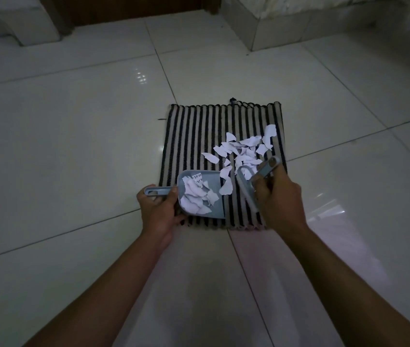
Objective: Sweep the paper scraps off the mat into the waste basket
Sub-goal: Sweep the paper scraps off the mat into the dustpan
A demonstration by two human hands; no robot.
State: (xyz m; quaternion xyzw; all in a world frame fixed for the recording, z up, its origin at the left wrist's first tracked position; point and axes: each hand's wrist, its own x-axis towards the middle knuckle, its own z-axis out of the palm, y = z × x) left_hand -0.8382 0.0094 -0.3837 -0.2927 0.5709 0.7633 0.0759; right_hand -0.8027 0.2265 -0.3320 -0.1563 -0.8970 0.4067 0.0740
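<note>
A black-and-cream striped mat lies on the tiled floor. White paper scraps are heaped on its right half. My left hand grips the handle of a grey-blue dustpan that rests on the mat's near left corner and holds several scraps. My right hand grips a small grey-blue hand brush at the near right of the mat, its head just right of the dustpan's mouth. No waste basket is in view.
Glossy white floor tiles surround the mat. A tiled step or ledge rises at the back right, a dark wooden door base at the back, and a pale block at the back left.
</note>
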